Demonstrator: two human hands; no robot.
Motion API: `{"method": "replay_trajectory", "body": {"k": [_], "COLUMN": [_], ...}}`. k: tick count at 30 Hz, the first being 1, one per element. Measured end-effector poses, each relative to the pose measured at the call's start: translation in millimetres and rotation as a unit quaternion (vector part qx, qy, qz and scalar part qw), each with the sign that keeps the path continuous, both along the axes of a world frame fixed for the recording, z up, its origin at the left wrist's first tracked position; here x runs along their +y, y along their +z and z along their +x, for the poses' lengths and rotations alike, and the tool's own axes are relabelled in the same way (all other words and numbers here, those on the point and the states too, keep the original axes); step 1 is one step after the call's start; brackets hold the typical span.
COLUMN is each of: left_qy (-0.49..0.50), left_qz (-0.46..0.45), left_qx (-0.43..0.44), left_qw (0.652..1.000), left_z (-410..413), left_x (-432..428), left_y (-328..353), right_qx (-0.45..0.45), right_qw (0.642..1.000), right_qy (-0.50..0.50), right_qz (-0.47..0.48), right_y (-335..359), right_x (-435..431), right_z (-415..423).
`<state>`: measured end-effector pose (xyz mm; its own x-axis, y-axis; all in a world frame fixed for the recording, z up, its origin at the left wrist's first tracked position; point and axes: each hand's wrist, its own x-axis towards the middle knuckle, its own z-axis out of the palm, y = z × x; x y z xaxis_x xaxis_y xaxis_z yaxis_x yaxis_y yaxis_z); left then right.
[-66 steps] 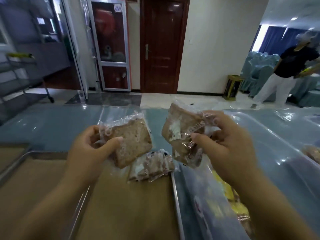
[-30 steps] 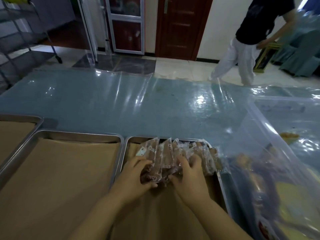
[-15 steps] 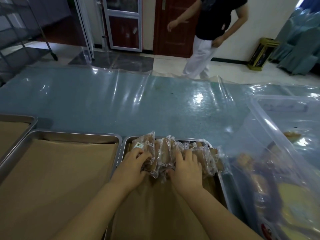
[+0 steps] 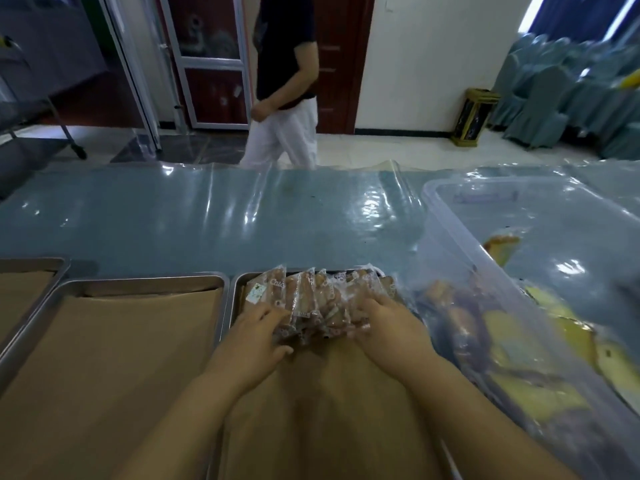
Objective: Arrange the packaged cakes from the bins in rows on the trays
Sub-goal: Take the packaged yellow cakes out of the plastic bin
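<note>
A row of several packaged brown cakes (image 4: 311, 299) in clear wrappers stands on edge along the far end of a paper-lined metal tray (image 4: 235, 299). My left hand (image 4: 256, 334) lies against the left part of the row, fingers spread over the wrappers. My right hand (image 4: 388, 323) presses on the right part with fingers laid flat. A clear plastic bin (image 4: 450, 216) to the right holds more packaged cakes (image 4: 540, 355), brown and yellow.
Two more paper-lined trays (image 4: 138, 282) (image 4: 52, 263) sit to the left. The table (image 4: 207, 220) has a blue top under clear plastic sheet. A person (image 4: 284, 81) walks past behind it. A bin stand (image 4: 472, 116) and covered chairs (image 4: 571, 91) stand at the back right.
Both hands brought one cake each down onto the tray and now press the row together. The right hand has shifted rightward along the row. The person behind walked from right to left.
</note>
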<state>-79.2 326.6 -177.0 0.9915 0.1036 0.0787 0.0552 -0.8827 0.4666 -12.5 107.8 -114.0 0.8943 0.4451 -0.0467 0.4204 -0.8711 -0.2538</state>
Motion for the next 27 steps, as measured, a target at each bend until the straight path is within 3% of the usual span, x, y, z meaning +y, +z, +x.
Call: {"method": "replay_trajectory", "body": {"k": [11,15,23,27], "left_qy": [-0.141,-0.203,-0.264,-0.263], "left_qz": [0.030,0.061,0.048,0.070], "left_qx": [-0.194,-0.227,-0.229,-0.191], "left_qw": [0.970,0.951,0.936,0.943], "left_z": [-46.3,-53.5,-27.5,-2.3], "left_x": [-89.5,-128.0,-219.0,-270.9], "left_y": [126.8,163.7,209.8,205.3], "right_qx": [-0.064,-0.068,-0.046,0.013], "right_qw": [0.995,0.994,0.994,1.000], "right_qy": [0.073,0.035,-0.028,-0.016], "right_qz": [0.038,0.081,0.096,0.010], "right_y": [131.4,161.1,165.5,150.8], "right_x": [-91.3,-135.9,-260.5,-317.4], "right_z": [-76.2,-79.5,-30.8,11.4]}}
